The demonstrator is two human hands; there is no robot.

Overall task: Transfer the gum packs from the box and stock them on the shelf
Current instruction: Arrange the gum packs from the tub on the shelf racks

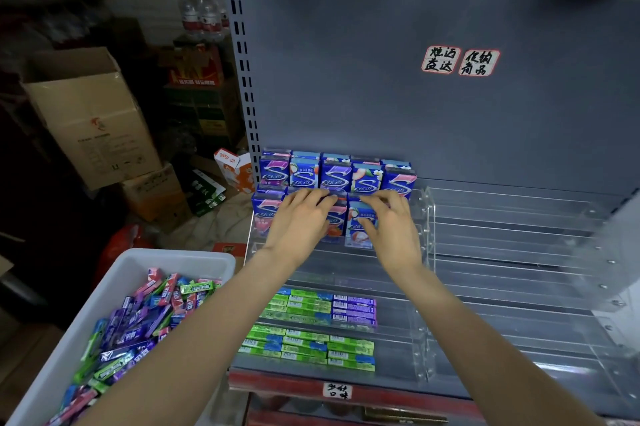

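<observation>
A white box (138, 263) at the lower left holds several loose gum sticks (138, 318) in purple, green and pink. On the clear tiered shelf rack (427, 218), upright blue gum packs (334, 173) fill the top row, and more stand in the second row. My left hand (298, 218) lies over the second-row packs with its fingertips on their tops. My right hand (388, 221) pinches an upright light-blue gum pack (358, 230) in that same row. Flat green and purple gum sticks (311, 332) lie on the lower tiers.
Clear acrylic tiers (519, 252) stretch to the right of the packs. The grey back panel (381, 96) carries two handwritten labels (460, 60). Cardboard cartons (90, 114) and water bottles (201, 10) are stacked at the left. A red shelf edge (294, 387) runs below.
</observation>
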